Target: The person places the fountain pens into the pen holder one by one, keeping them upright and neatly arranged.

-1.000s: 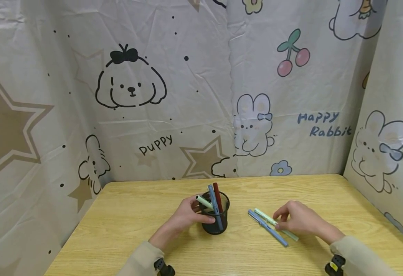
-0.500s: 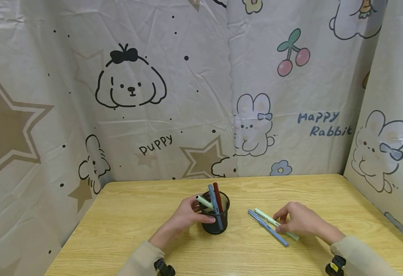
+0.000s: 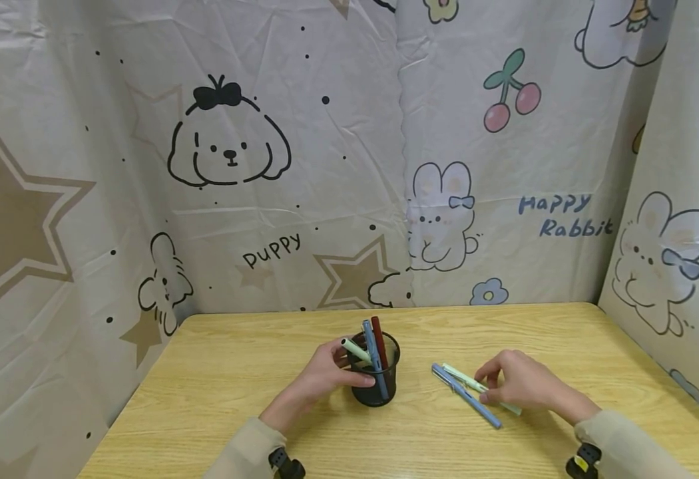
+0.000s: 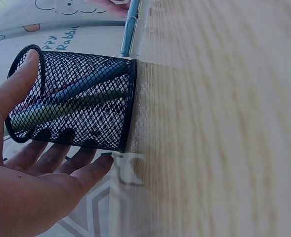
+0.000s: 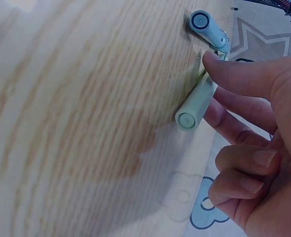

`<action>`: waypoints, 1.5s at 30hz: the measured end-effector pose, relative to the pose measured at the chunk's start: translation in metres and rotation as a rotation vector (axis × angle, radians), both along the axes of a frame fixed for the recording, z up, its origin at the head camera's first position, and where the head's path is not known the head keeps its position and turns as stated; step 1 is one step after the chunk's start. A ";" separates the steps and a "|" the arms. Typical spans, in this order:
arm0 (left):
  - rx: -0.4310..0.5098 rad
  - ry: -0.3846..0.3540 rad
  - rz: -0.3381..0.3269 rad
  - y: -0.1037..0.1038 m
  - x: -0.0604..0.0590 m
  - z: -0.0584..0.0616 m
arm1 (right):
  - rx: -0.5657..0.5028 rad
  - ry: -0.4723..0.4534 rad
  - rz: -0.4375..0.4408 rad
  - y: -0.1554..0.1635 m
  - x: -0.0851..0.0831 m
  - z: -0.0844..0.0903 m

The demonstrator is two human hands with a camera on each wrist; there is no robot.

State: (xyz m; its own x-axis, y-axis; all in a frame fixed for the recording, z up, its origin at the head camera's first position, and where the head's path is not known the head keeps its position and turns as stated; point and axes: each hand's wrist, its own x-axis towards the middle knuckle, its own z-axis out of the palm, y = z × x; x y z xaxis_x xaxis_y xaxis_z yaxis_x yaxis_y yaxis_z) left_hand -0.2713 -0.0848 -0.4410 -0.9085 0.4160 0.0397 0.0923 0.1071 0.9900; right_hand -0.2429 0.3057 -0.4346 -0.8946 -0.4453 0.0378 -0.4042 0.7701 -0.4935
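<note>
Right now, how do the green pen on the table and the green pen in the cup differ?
The green pen on the table lies flat on the wood beside a blue pen; the green pen in the cup leans tilted inside the black mesh cup. The right hand pinches the table pen, while the left hand holds only the cup, not the pen inside. Both are pale green and look alike in shape.

Black mesh cup [image 3: 375,382] stood upright on bench, near centre; left hand [image 3: 319,376] wrapped round its left side, thumb at rim. Inside cup: green pen [image 3: 355,351], blue pen [image 3: 372,352], red pen [image 3: 378,340], all leaning, tops above rim. Right of cup, two pens lay flat, side by side, angled: blue pen [image 3: 466,396] nearer cup, pale green pen [image 3: 463,378] beyond, pinched by right hand [image 3: 520,384] fingers [image 5: 239,79].
</note>
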 end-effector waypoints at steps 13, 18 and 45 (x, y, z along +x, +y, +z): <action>0.003 0.003 -0.005 0.001 0.001 0.003 | 0.026 -0.005 0.001 -0.001 -0.002 0.002; 0.009 -0.001 -0.003 0.001 0.000 0.002 | 0.029 -0.001 -0.001 -0.002 -0.002 0.003; 0.022 -0.001 -0.007 0.001 0.000 0.002 | -0.040 0.011 -0.028 0.000 -0.003 0.000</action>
State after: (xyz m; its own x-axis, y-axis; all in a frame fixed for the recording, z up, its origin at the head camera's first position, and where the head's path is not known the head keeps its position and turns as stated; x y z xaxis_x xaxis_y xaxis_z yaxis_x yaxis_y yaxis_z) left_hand -0.2713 -0.0841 -0.4391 -0.9057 0.4211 0.0484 0.0922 0.0842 0.9922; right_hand -0.2457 0.3057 -0.4344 -0.9061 -0.4180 0.0649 -0.3882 0.7609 -0.5199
